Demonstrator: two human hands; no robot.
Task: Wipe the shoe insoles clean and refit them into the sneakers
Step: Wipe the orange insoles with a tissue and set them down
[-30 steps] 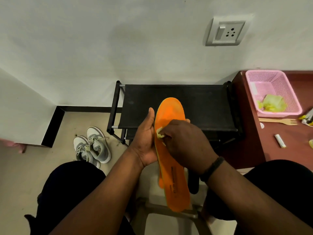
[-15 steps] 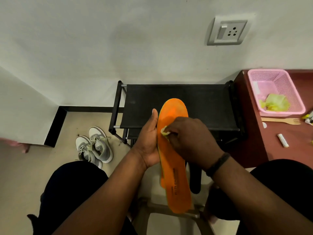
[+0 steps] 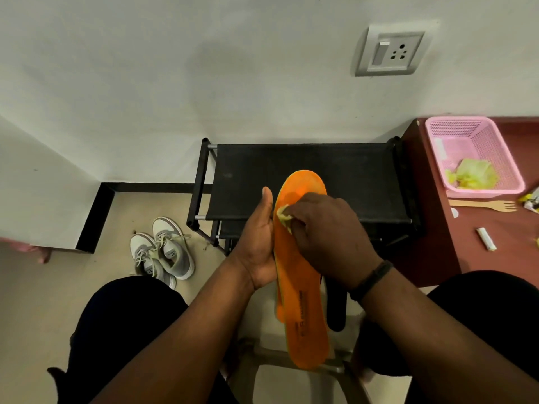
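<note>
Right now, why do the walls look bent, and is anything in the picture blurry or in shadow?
Head view: the wide lens bows the wall skirting and tilts the socket; soft, even light, no glare; the insole is sharp, while the right hand rubbing a cloth looks slightly soft; the legs and lower corners fall dark.

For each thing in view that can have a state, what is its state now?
Orange foam insole: out of shoe, held upright.
Left hand: grips insole edge.
Right hand: presses yellow wipe on insole.
Grey sneakers: on floor, paired.
Pink plastic basket: holds used yellow wipes.
</note>
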